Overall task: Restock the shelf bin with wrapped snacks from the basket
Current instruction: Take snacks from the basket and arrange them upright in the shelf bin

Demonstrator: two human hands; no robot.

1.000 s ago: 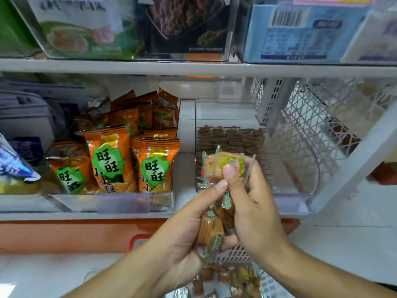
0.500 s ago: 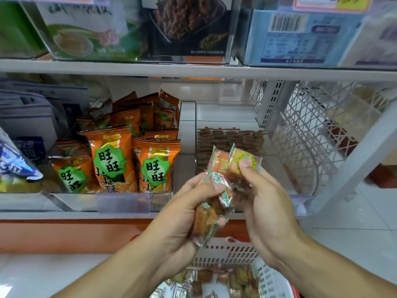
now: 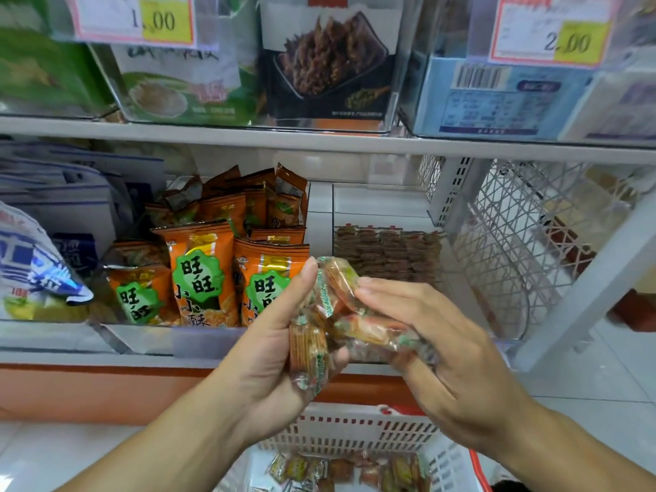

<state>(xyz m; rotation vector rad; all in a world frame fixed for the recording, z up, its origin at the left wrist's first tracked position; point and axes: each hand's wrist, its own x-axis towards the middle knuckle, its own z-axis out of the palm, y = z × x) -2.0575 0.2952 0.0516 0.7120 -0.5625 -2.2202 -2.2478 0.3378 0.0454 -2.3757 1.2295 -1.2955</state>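
- Left hand (image 3: 280, 353) and right hand (image 3: 422, 335) both clamp one loose bunch of wrapped snacks (image 3: 340, 314), held above the basket (image 3: 355, 431), short of the shelf bin (image 3: 390, 257).
- Slippery wrappers, so one could easily slide out mid-reach and miss the bin.

Snacks (image 3: 340, 314) before bin (image 3: 497, 335), above basket (image 3: 355, 433)

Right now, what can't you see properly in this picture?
Head view only:
- Clear-wrapped brown snacks: count unclear; left hand and right hand cover them.
- White slotted plastic basket: contents cut off by the bottom edge and both arms.
- Clear plastic shelf bin: its front floor is hidden behind the hands.
- Yellow price tags: small print blurred.
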